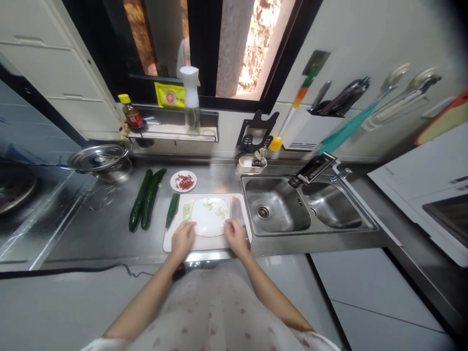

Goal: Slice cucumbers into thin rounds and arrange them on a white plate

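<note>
Left hand: the left hand is pinching the near-L rim; grip is looking closed, thumb to fingers, w/ just the rim in it.
Right hand: the right hand is pinching the R rim, grip likewise looking closed.
Plate: the white plate is sitting over the cutting board, btwn both hands; can't tell if it's touching.
Handling: both hands shd be lifting or lowering evenly, if at all; the slice clusters cd be sliding on a tilt. R wrist shd be minding the knife, which is lying close by.
Cukes: 2 whole cucumbers are lying on the steel surface, L of board; 1 cut cucumber is resting along board's L edge.
Slices: 2 clusters are lying on the plate, 1 short row of loose slices beside it; exact no. is too blurry to tell.
Dishes: 1 plate; 1 small dish is holding red bits, too many to count.
Other: 1 knife, 2 sink basins.
</note>
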`<state>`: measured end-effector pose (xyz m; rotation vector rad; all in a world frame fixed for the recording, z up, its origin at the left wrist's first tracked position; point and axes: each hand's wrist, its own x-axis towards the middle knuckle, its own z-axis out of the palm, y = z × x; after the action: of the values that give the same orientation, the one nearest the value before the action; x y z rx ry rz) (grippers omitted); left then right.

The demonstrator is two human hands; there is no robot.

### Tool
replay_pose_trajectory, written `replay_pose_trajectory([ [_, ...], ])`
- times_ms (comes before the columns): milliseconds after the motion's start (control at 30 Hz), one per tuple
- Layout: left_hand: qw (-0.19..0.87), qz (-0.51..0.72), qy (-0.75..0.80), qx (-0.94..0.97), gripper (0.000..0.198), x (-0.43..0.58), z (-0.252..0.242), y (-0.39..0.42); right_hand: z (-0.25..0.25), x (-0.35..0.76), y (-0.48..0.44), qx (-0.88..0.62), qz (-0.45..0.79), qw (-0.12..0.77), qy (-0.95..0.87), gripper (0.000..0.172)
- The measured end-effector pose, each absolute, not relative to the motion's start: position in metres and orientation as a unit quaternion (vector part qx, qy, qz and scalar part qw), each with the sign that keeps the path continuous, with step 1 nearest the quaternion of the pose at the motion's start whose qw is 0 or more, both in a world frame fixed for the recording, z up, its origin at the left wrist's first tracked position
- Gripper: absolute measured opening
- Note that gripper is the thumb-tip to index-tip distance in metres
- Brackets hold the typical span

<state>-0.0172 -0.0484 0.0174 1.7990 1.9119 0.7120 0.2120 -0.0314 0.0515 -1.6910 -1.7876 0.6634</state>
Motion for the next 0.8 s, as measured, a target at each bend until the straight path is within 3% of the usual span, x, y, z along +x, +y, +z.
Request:
replay_pose_trajectory([
  [200,0.166,0.245,0.773,0.561,0.035,-0.055,0.012,-0.036,0.048,0.198,-0.04,-0.575,0.252,0.365,-0.688,0.025],
  [600,0.2,0.096,0.805,0.55,0.031,-0.038,0.015,0.002,0.05,0.192,-0.041,-0.552,0.258,0.365,-0.704,0.024],
  [800,0.193,0.113,0.809,0.544,0.023,-0.036,0.005,0.005,0.052,0.199,-0.045,-0.56,0.27,0.358,-0.696,0.024],
])
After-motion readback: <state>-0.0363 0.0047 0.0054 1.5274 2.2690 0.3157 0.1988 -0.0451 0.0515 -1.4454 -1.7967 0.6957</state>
